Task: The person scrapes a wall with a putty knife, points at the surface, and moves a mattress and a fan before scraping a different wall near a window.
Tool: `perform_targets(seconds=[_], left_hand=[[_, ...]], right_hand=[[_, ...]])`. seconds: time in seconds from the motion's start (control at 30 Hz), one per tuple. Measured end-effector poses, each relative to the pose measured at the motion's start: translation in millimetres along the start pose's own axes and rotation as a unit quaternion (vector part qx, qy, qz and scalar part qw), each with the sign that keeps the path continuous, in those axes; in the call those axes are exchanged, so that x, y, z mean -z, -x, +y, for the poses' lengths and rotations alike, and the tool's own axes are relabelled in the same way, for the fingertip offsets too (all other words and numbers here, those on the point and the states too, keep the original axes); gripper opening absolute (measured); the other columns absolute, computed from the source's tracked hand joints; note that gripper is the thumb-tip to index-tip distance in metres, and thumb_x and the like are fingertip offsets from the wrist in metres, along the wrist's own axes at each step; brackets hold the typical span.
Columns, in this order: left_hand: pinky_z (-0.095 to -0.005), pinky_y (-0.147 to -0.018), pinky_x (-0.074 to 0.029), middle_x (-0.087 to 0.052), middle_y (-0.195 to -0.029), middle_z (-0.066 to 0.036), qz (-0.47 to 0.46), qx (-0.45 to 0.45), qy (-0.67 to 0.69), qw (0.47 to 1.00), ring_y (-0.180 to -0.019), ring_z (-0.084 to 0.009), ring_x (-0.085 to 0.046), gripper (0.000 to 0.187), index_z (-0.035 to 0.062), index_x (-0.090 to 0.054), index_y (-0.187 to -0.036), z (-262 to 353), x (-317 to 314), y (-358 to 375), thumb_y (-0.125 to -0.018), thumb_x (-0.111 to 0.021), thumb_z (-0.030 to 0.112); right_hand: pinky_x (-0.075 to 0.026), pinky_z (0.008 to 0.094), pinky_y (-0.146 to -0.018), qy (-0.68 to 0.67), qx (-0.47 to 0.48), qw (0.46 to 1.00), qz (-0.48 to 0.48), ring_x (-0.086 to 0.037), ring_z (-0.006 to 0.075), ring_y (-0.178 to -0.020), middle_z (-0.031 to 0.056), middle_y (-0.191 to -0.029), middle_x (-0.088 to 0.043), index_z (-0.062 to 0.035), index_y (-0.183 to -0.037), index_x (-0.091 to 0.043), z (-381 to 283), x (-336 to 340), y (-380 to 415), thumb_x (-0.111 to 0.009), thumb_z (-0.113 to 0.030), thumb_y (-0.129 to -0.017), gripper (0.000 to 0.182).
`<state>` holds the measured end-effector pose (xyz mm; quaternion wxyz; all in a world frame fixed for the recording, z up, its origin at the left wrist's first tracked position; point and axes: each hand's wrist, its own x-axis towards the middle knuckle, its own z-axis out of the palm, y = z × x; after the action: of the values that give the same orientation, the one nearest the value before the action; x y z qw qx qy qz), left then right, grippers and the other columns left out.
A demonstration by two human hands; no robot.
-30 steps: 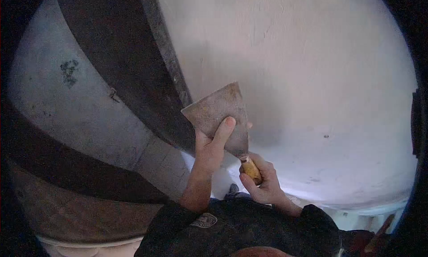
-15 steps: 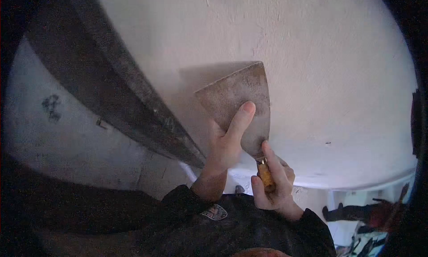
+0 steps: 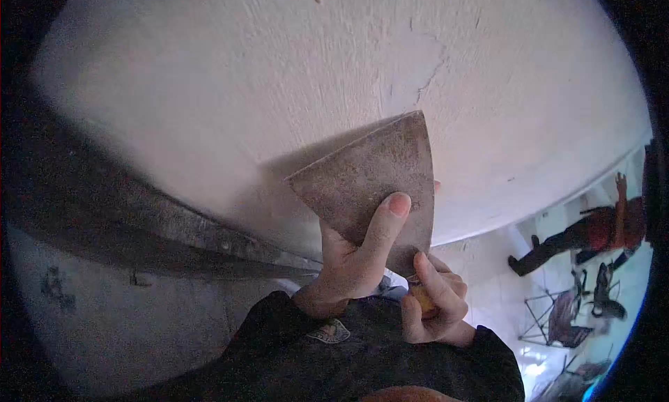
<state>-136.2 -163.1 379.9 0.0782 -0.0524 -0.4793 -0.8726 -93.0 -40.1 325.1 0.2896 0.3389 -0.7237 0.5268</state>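
Both hands are on a wide putty knife [image 3: 376, 172] whose grey, stained blade fans out toward the pale wall [image 3: 209, 109]. My left hand [image 3: 348, 269] grips the blade low on its left side, thumb flat on the near face and the other fingers largely hidden behind. Wrapped round the short yellowish handle is my right hand [image 3: 442, 308], its index finger against the blade's base. A dark shadow lies on the wall along the blade's broad edge, which slants up to the right.
Rough ridges and an irregular crack [image 3: 435, 74] mark the wall. A dark beam-like band [image 3: 174, 221] runs along its lower left border. At the far right are another person [image 3: 578, 235] in dark trousers and a red top, and a folding chair [image 3: 568, 322].
My view has shifted, bringing more wall, the other person and the chair into sight. The knife and both hands appear lower in view, with the same grips.
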Motion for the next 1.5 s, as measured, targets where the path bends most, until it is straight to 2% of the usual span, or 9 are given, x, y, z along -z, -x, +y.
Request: perform_targets(seconds=[0.17, 0.6, 1.0, 1.1, 1.13, 1.17, 1.2, 1.37, 1.5], left_hand=[[-0.0275, -0.079, -0.052, -0.062, -0.108, -0.020, -0.144, -0.023, 0.087, 0.985, -0.096, -0.0196, -0.062, 0.030, -0.0061, -0.051, -0.115, 15.4, 12.1, -11.8, -0.095, -0.051, 0.016], [-0.0253, -0.071, -0.047, -0.061, -0.104, -0.018, -0.423, 0.047, -0.059, 0.903, -0.085, -0.0158, -0.058, 0.043, -0.0061, -0.048, -0.121, 75.3, -21.2, -103.7, -0.098, -0.041, 0.029], [-0.0241, -0.062, -0.047, -0.058, -0.071, -0.003, -0.155, 0.198, -0.134, 0.959, -0.072, -0.0140, -0.055, 0.044, 0.0014, -0.065, -0.106, 24.4, -78.5, -144.5, -0.088, -0.041, 0.033], [-0.0437, -0.082, -0.055, -0.053, -0.103, -0.016, -0.328, -0.418, -0.346, 0.773, -0.084, -0.0225, -0.058, 0.054, -0.0049, -0.019, -0.137, -20.9, -77.9, -158.4, -0.096, -0.045, 0.018], [-0.0483, -0.085, -0.054, -0.047, -0.110, -0.019, -0.416, -0.450, -0.298, 0.732, -0.093, -0.0247, -0.055, 0.061, 0.0008, -0.008, -0.140, -18.9, -82.2, -194.0, -0.096, -0.046, 0.017], [-0.0369, -0.074, -0.058, -0.055, -0.105, -0.014, -0.190, -0.347, -0.237, 0.887, -0.084, -0.0212, -0.057, 0.048, -0.0033, -0.028, -0.134, -52.3, -91.0, -160.5, -0.100, -0.037, 0.030], [-0.0382, -0.069, -0.059, -0.054, -0.093, -0.019, -0.294, -0.506, -0.332, 0.740, -0.071, -0.0222, -0.054, 0.048, -0.0088, -0.026, -0.132, -51.6, -77.9, -193.4, -0.099, -0.039, 0.025], [-0.0524, -0.088, -0.050, -0.055, -0.086, -0.005, -0.402, 0.068, -0.053, 0.911, -0.071, -0.0150, -0.056, 0.073, 0.0016, -0.008, -0.146, -43.0, -82.0, -233.5, -0.093, -0.050, 0.030], [-0.0407, -0.085, -0.052, -0.051, -0.080, -0.002, -0.398, 0.054, -0.031, 0.915, -0.066, -0.0112, -0.050, 0.052, -0.0007, -0.028, -0.138, -6.5, -22.7, -147.0, -0.096, -0.042, 0.026]], right_hand=[[-0.035, 0.0289, -0.048, -0.043, -0.086, 0.994, 0.052, -0.051, 0.0161, -0.046, 0.0094, -0.063, -0.062, 0.0121, -0.121, -0.053, -24.2, -16.3, -16.3, -0.060, 0.005, -0.072, 0.050], [-0.048, 0.0260, -0.065, -0.123, -0.206, 0.967, 0.087, -0.064, 0.0192, -0.069, 0.0204, -0.086, -0.067, 0.0145, -0.126, -0.046, -34.5, 8.4, -80.9, -0.057, 0.006, -0.080, 0.049], [-0.049, 0.0271, -0.064, -0.118, -0.224, 0.964, 0.085, -0.064, 0.0177, -0.067, 0.0165, -0.090, -0.069, 0.0064, -0.134, -0.042, 36.0, 41.1, -117.1, -0.055, -0.005, -0.088, 0.049], [-0.050, 0.0299, -0.062, -0.184, -0.220, 0.956, 0.057, -0.062, 0.0178, -0.062, 0.0145, -0.084, -0.068, 0.0030, -0.138, -0.039, 61.1, 41.2, -125.0, -0.052, -0.012, -0.092, 0.050], [-0.049, 0.0294, -0.060, -0.198, -0.182, 0.959, 0.087, -0.061, 0.0181, -0.061, 0.0135, -0.079, -0.066, 0.0009, -0.139, -0.037, 67.9, 41.2, -133.8, -0.050, -0.012, -0.093, 0.050], [-0.048, 0.0290, -0.058, -0.209, -0.138, 0.962, 0.110, -0.061, 0.0184, -0.059, 0.0125, -0.074, -0.064, -0.0012, -0.141, -0.036, 75.8, 46.6, -140.4, -0.049, -0.012, -0.094, 0.050], [-0.048, 0.0290, -0.058, -0.171, -0.148, 0.963, 0.147, -0.061, 0.0184, -0.059, 0.0125, -0.074, -0.064, -0.0012, -0.141, -0.036, 81.3, 52.4, -141.4, -0.049, -0.012, -0.094, 0.050], [-0.046, 0.0332, -0.065, -0.129, -0.121, 0.978, 0.107, -0.060, 0.0258, -0.059, 0.0124, -0.068, -0.062, -0.0016, -0.137, -0.043, 119.8, 70.7, -136.4, -0.053, -0.012, -0.086, 0.052], [-0.033, 0.0357, -0.057, 0.107, -0.025, 0.990, 0.091, -0.042, 0.0224, -0.048, 0.0057, -0.063, -0.048, -0.0056, -0.141, -0.038, 68.0, 3.8, -77.8, -0.050, -0.021, -0.090, 0.054]])
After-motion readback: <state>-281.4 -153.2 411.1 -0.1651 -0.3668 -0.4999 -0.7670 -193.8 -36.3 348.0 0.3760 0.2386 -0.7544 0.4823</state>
